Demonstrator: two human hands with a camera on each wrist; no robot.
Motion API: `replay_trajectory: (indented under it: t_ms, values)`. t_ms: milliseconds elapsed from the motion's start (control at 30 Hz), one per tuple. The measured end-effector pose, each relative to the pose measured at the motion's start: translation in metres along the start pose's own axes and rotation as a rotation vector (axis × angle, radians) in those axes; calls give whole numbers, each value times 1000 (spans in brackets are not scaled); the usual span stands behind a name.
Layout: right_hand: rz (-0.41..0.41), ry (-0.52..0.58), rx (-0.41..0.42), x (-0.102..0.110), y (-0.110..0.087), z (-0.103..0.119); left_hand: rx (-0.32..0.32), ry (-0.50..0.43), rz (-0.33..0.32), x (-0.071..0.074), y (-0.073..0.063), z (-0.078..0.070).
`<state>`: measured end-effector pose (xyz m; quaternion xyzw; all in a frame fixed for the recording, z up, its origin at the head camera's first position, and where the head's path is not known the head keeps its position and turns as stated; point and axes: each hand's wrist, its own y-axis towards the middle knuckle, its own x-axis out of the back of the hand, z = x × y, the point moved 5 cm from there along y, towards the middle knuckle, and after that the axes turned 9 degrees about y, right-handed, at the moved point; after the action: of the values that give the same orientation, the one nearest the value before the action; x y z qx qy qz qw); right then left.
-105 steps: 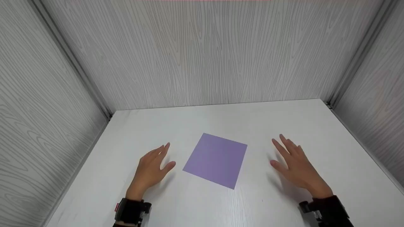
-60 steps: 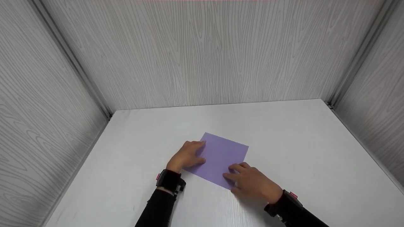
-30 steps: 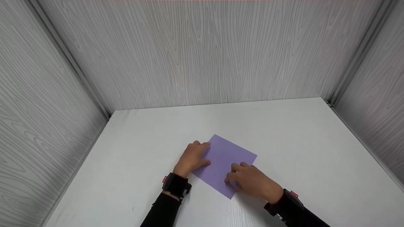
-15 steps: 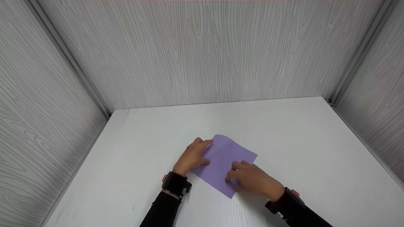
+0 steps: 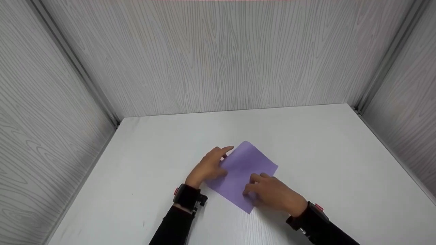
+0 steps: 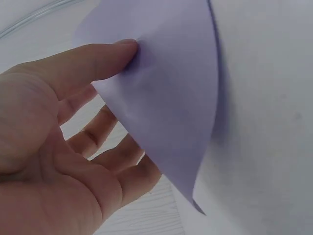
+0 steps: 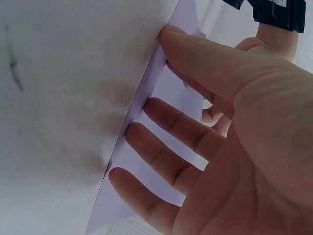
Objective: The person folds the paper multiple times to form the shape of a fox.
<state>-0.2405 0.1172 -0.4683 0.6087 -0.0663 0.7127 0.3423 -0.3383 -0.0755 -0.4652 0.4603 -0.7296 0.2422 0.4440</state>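
A square sheet of purple paper (image 5: 250,161) lies on the white table, its left and far part bent up off the surface. My left hand (image 5: 208,167) pinches the left edge. In the left wrist view the thumb presses on top of the sheet (image 6: 171,107) and the other fingers are underneath. My right hand (image 5: 276,196) rests on the near right part with bent fingers. In the right wrist view its fingertips and thumb touch the paper (image 7: 178,95) along one edge, pressing it to the table.
The white table (image 5: 163,143) is bounded by a wood-grain back panel (image 5: 218,58) and side panels on the left (image 5: 44,119) and right (image 5: 408,112). Black bands with small cameras sit on the left wrist (image 5: 187,197) and right wrist (image 5: 310,216).
Both hands came in from the sides onto the paper, which was turned slightly and shifted right. The left hand then lifted its left and far part, while the right hand stayed nearly still.
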Motion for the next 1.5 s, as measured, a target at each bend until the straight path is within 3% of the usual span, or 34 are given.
replay_trajectory:
  t_ms: [300, 433, 667, 900, 1167, 1400, 1500]
  values:
    - [23, 37, -20, 2, 0, -1, -10, 15, -182, 12, 6, 4]
    - [50, 60, -72, 2, 1, -4, -54, 48, -228, 15, 4, 3]
    - [53, -7, -120, -1, 4, -13, -189, 227, -369, 22, -4, -9]
    - [11, -8, -90, -3, 8, -17, -275, 320, -359, 20, -14, -18]
    - [-75, 84, -175, 0, 5, -24, -336, 428, -321, 16, -27, -20]
    - [-154, -95, -253, 3, 4, -28, -355, 486, -286, 13, -34, -23]
    - [-158, -119, -258, 2, 4, -28, -370, 509, -273, 10, -35, -27]
